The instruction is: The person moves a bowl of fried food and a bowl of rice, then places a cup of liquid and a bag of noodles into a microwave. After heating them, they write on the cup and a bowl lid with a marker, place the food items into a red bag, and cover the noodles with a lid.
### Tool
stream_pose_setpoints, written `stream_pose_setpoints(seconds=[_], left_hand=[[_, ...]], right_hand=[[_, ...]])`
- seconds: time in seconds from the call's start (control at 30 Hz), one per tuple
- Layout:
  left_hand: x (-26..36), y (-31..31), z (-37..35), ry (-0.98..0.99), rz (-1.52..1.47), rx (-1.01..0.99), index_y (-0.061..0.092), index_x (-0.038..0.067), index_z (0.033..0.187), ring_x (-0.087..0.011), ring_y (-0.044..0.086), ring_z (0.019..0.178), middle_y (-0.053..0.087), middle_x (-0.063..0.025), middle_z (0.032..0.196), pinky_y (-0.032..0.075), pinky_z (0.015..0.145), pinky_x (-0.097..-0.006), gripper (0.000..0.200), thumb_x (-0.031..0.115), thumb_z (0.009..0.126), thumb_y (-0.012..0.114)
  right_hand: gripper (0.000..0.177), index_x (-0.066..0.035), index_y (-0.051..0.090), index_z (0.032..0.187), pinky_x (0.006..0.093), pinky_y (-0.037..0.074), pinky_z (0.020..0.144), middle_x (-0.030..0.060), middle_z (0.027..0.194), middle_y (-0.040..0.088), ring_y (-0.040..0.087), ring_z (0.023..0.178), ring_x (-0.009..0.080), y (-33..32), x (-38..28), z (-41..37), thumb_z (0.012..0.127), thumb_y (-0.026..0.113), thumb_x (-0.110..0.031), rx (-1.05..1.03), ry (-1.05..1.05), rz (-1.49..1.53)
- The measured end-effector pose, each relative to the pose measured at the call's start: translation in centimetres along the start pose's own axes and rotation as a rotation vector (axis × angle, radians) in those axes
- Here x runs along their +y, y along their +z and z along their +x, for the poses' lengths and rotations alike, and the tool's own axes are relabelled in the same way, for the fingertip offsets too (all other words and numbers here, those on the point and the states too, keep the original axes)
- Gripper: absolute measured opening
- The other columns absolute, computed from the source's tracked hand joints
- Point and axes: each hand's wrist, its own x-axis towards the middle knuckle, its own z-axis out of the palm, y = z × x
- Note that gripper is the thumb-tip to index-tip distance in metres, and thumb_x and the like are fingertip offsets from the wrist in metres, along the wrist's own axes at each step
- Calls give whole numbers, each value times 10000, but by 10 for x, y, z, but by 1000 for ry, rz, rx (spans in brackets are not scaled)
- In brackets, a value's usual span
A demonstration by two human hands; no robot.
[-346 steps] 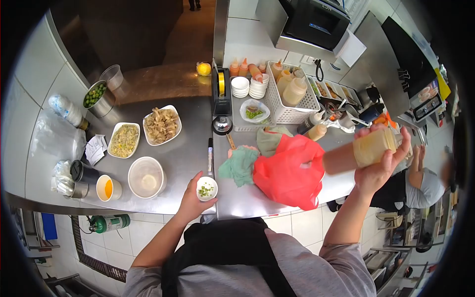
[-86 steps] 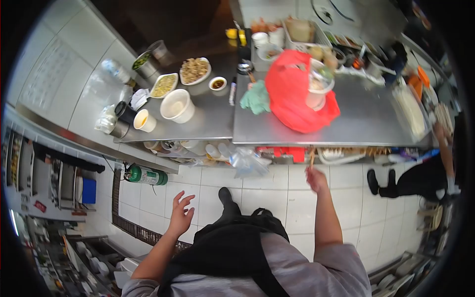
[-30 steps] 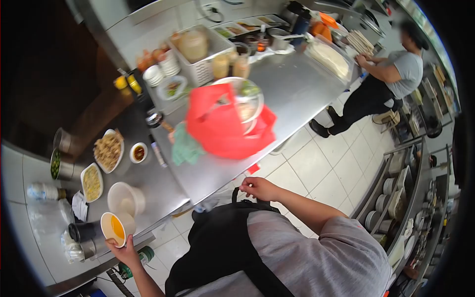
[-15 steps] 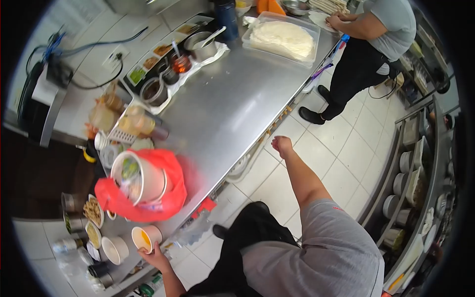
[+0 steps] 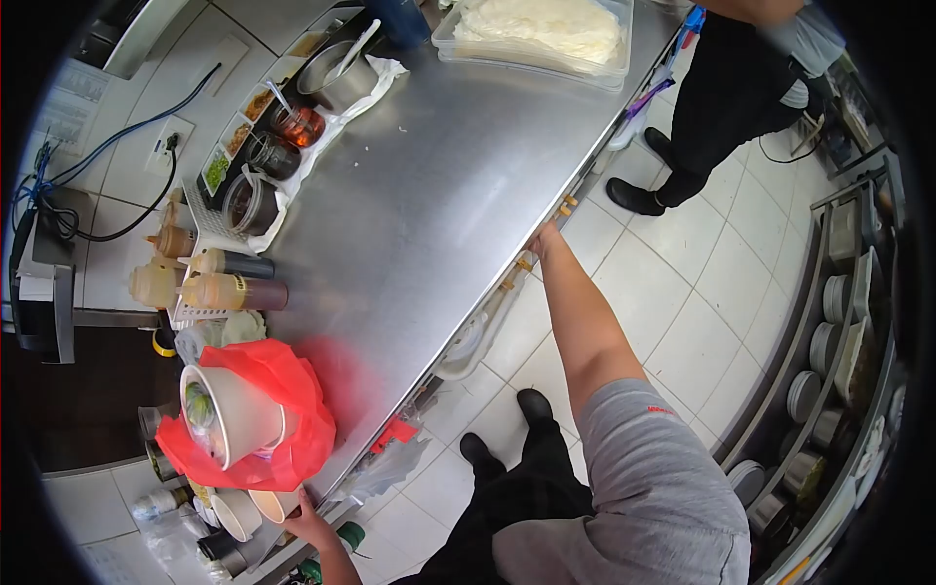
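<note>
My left hand point(image 5: 308, 525) grips a white paper bowl point(image 5: 276, 504) at the near left of the steel counter, its fingers curled against the bowl's side. A second white paper bowl point(image 5: 237, 514) stands just left of it. Above both sits a red plastic bag point(image 5: 310, 390), folded open around a large white paper tub point(image 5: 232, 414) with bagged green items inside. My right arm stretches forward, and my right hand point(image 5: 549, 240) is at the front edge of the counter point(image 5: 439, 224), beside small yellowish clips. Its fingers are mostly hidden there.
Sauce bottles point(image 5: 234, 292) stand behind the bag. Farther along are sauce jars point(image 5: 298, 125), a metal pot point(image 5: 336, 78) and a plastic tub of dough point(image 5: 536, 34). Another person point(image 5: 726, 107) stands at the counter's far end. Shelves with dishes point(image 5: 824, 346) line the right.
My right hand has moved from over the floor to the counter's edge. My left hand keeps the paper bowl, now partly hidden by the red bag. The view has shifted.
</note>
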Motion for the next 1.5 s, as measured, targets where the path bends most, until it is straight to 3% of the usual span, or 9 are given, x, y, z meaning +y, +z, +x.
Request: stream_pose_setpoints(seconds=[0.07,0.13,0.27,0.53,0.83,1.03,1.17,1.33,1.5], left_hand=[[2,1,-1,-30,22,-9,312,-75,1384,-262,584,1106,521,-222,1308,504,971,-365,642,-9,873,694],[7,6,-1,-38,107,31,424,-120,1230,-252,620,1033,604,-209,1182,511,959,-351,468,22,882,702],[-1,3,2,9,110,-1,432,-121,1226,-257,626,1030,605,-217,1180,522,943,-355,459,22,883,700],[2,2,0,40,189,33,431,-117,1249,-277,632,1048,601,-240,1207,536,933,-369,494,23,869,715],[-15,-7,6,-3,64,-34,227,-79,1427,-302,608,1087,557,-260,1262,527,961,-378,735,-30,862,695],[-10,1,-6,22,6,76,-113,70,1531,-295,521,1199,378,-279,1421,500,995,-395,1099,10,840,739],[16,12,-10,-56,316,303,-20,101,1547,-314,538,1159,307,-255,1470,475,1013,-410,1069,75,830,772],[22,14,-12,-46,371,303,434,27,1268,-225,601,951,576,-191,1121,498,799,-318,406,143,944,651],[6,5,-19,-8,152,393,536,-6,1032,-148,541,852,563,-80,942,499,765,-293,188,-8,894,664]], right_hand=[[255,-37,596,1134,364,508,784,157,1037,658,632,922,283,-14,4,-10,889,590,-109,124,-68,144],[183,-7,580,1025,368,481,707,132,904,633,604,822,241,-41,4,-21,879,629,-107,498,-537,-326],[181,7,548,932,347,478,698,116,844,604,589,782,213,-83,-6,-61,887,655,-132,718,-613,-399],[364,-18,505,1188,356,560,666,112,939,620,627,783,220,-100,-40,-129,931,640,-238,414,-201,-338],[380,-111,608,1204,435,473,899,125,1160,593,555,1122,302,-95,-99,-146,851,690,-223,460,-576,-1534],[352,-149,643,1179,486,449,885,81,1128,596,544,1121,278,-68,-140,-99,834,698,-201,432,-674,-1834],[278,-143,668,1043,469,459,848,88,1053,588,554,1072,285,-74,-157,-76,777,732,-193,262,-686,-1857],[416,-49,613,1090,434,460,924,177,1116,566,551,1055,385,-91,-174,-82,720,790,-121,-63,-887,-1582],[39,-30,609,890,410,481,690,150,835,592,576,752,341,-55,-184,-152,861,631,-45,-300,-1019,-1479]])
